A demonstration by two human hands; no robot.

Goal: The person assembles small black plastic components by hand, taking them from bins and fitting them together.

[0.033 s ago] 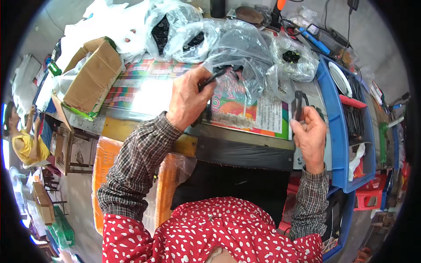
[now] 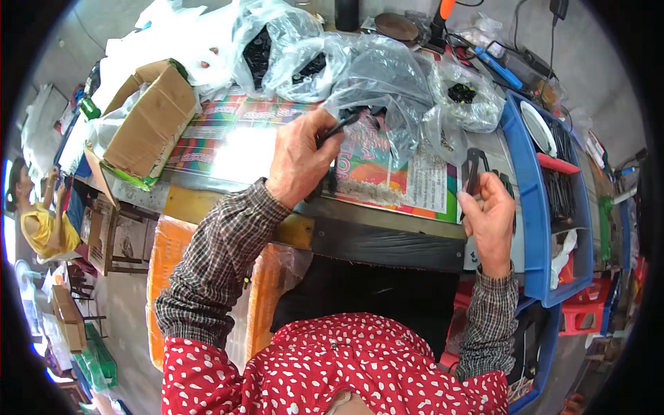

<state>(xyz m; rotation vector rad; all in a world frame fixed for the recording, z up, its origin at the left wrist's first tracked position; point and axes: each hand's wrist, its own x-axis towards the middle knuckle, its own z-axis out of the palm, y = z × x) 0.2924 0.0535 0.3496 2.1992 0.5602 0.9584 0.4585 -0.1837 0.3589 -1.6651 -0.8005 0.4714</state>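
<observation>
My left hand [image 2: 301, 158] is closed on a slim black plastic piece [image 2: 340, 128] above the bench's near part, close to the mouth of a clear plastic bag [image 2: 380, 66]. Dark parts show at that bag's opening, and other black parts hang below my left fingers, too hidden to name. Off to the right, my right hand [image 2: 490, 218] pinches an upright black plastic piece [image 2: 473, 169] between thumb and fingers. It stands beside the blue crate [image 2: 529, 214]. The exact kind of either piece cannot be made out.
Clear bags with black parts [image 2: 257, 55] line the bench's back. A cardboard box [image 2: 149, 128] stands at left. Colourful printed sheets [image 2: 425, 183] cover the bench top. Below left is an orange basket [image 2: 166, 256]; at right, a red stool [image 2: 579, 317]. Another person [image 2: 47, 225] sits far left.
</observation>
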